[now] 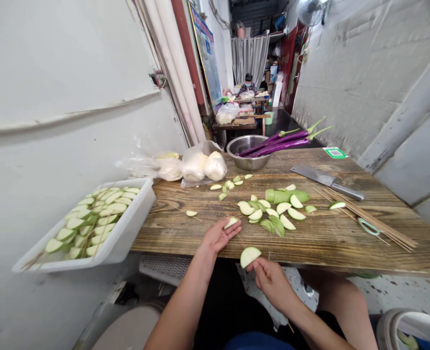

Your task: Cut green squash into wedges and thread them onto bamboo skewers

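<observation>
The left hand [222,235] is turned palm up, its fingers loosely holding a small squash slice [231,222]. The right hand [272,282] has its thumb and fingers closed on a larger half-moon slice [250,257], close to the front edge of the wooden surface [200,243]. A thin bamboo skewer [240,239] shows beyond that slice, its far end near the left fingers; whether it passes through the flesh cannot be told.

For clean threading, the small slice is best steadied by its sides, with the left fingertips kept out of the point's line. Slow, straight pressure through the thick of the flesh, well in from the cut edge, should lessen the risk of splitting.

Loose squash slices [287,222] lie around the cut squash [286,196], while a cleaver [322,181] and spare skewers [375,218] lie farther right. The white tub [118,250] at left holds many skewered slices.
</observation>
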Motion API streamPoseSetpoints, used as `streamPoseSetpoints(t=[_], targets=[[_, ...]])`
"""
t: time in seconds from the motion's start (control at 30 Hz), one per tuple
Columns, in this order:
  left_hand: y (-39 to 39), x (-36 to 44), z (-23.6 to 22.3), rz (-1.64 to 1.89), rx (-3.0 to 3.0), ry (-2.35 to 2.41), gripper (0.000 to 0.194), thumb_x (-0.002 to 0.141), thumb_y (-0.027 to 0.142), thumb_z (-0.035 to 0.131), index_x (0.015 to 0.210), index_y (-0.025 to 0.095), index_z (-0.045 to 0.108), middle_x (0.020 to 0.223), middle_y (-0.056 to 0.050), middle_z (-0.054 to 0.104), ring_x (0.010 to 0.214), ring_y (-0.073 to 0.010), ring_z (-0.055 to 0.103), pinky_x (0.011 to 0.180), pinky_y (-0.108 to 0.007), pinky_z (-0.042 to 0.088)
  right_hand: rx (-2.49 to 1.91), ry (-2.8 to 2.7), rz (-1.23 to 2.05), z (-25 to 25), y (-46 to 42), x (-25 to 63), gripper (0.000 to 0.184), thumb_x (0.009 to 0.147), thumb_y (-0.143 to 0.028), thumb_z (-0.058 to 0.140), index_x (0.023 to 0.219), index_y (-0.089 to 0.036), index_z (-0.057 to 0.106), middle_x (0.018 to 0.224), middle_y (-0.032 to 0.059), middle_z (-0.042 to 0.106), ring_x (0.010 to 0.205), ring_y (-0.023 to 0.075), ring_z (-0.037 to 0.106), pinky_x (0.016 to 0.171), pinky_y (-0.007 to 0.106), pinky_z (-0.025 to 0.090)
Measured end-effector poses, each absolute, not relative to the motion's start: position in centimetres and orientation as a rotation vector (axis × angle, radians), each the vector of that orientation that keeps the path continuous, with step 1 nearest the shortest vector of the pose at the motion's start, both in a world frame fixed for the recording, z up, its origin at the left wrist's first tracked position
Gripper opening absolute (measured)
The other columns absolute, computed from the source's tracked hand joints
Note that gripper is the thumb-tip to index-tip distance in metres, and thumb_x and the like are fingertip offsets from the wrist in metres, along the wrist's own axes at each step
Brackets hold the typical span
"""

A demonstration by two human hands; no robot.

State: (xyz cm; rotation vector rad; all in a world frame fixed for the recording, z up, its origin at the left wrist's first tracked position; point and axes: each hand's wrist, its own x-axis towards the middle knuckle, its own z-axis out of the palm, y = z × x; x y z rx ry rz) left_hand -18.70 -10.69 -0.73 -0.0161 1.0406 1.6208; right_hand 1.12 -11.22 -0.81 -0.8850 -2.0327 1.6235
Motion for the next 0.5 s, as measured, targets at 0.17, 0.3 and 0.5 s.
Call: streamPoseSetpoints(t=[0.17, 0.3, 0.5], targets=[[-10.7, -18.6, -0.7, 1.622, -0.006, 1.038, 0.006, 0.081, 0.009, 0.049, 0.081, 0.007, 0.055, 0.089, -0.017, 0.065, 0.093, -0.0264, 0.062, 0.083, -0.04, 0.05, -0.9, -1.961, 1.684, -1.1, -11.3, 0.7, 0.036, 0.085, -0.041, 0.033, 0.075, -0.014, 0.055, 0.042, -0.0073, 0.035, 0.039, 0.0075, 0.03, 0.04, 0.019, 0.023], [-10.7, -18.5, -0.5, 1.623, -0.028, 1.039, 0.006, 0.08, 0.008, 0.049, 0.08, 0.008, 0.055, 0.089, -0.017, 0.065, 0.093, -0.0265, 0.062, 0.082, -0.04, 0.051, -0.907, -1.91, 1.718, -1.3, -11.2, 0.3, 0.036, 0.085, -0.042, 0.033, 0.074, -0.014, 0.054, 0.041, -0.0079, 0.034, 0.037, 0.0067, 0.028, 0.039, 0.018, 0.022], [-10.7, -18.6, -0.4, 1.623, -0.033, 1.03, 0.006, 0.08, 0.008, 0.049, 0.081, 0.008, 0.055, 0.089, -0.017, 0.065, 0.093, -0.0262, 0.062, 0.082, -0.041, 0.051, -0.9, -1.891, 1.723, -1.5, -11.3, -0.1, 0.037, 0.084, -0.044, 0.034, 0.073, -0.015, 0.053, 0.042, -0.0079, 0.033, 0.038, 0.007, 0.028, 0.04, 0.019, 0.022]])
